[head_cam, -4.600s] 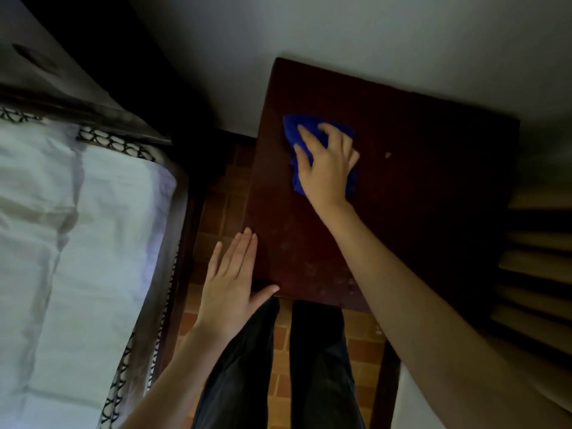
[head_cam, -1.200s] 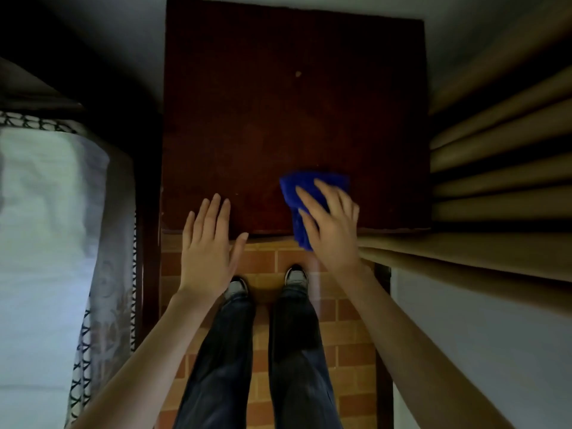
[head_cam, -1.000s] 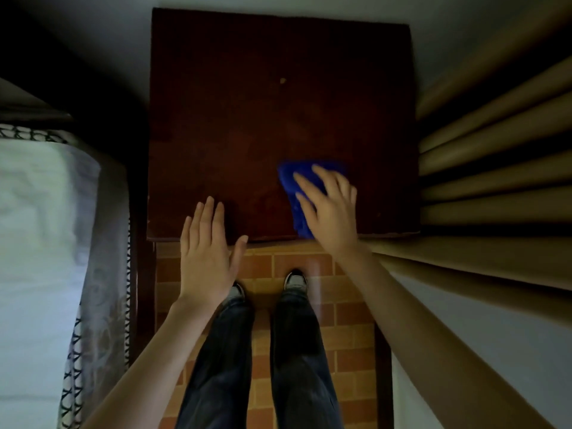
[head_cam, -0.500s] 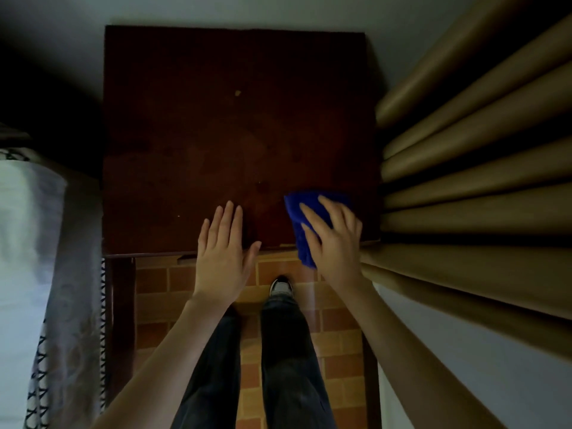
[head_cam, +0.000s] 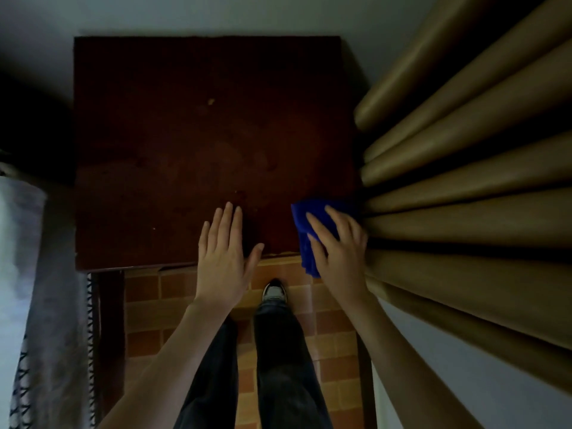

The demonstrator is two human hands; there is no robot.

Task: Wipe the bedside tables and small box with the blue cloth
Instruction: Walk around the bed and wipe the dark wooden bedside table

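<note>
A dark red-brown wooden bedside table point(head_cam: 192, 150) fills the upper middle of the head view. My right hand point(head_cam: 339, 246) presses the crumpled blue cloth point(head_cam: 305, 221) onto the table's front right corner, fingers spread over it; part of the cloth hangs over the front edge. My left hand point(head_cam: 223, 252) rests flat on the front edge, fingers straight and together, thumb out. A small pale speck point(head_cam: 211, 101) lies on the tabletop further back. No small box is in view.
Tan curtain folds point(head_cam: 464, 181) crowd the table's right side, touching my right hand. A bed with white sheet and patterned trim point(head_cam: 28, 305) runs along the left. Brick-patterned floor tiles point(head_cam: 148, 320), my dark trousers and one shoe point(head_cam: 274, 291) lie below. A grey wall stands behind.
My right hand slid the cloth rightward along the front edge to the corner by the curtain. My left hand stayed flat on the front edge. The view shifted a little.
</note>
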